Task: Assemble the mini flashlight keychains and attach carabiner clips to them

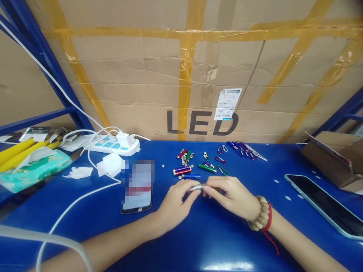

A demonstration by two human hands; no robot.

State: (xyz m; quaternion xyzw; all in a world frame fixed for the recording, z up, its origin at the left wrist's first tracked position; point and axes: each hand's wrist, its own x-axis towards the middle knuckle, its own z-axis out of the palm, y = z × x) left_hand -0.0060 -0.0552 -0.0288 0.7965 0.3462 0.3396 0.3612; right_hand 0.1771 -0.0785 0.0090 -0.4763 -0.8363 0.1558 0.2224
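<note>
My left hand (178, 200) is closed round a small silver-grey flashlight tube (196, 187), held just above the blue table. At the tube's right end, the fingertips of my right hand (227, 190) are pinched; whether they hold a separate small part is hidden. Beyond my hands lie a blue flashlight tube (193, 176), a red one (182, 172), a purple one (180, 169) and a green one (207, 168). Behind them sits a cluster of small metal caps and button cells (185, 158). Loose carabiner clips (222, 170) lie to the right.
A phone with a lit screen (137, 200) lies left, another phone (323, 204) right. A power strip (113, 145) with white cables, tissue pack (36, 166) and open carton (334, 158) stand around. Finished-looking flashlights (246, 150) lie at the back before a large cardboard box (141, 83).
</note>
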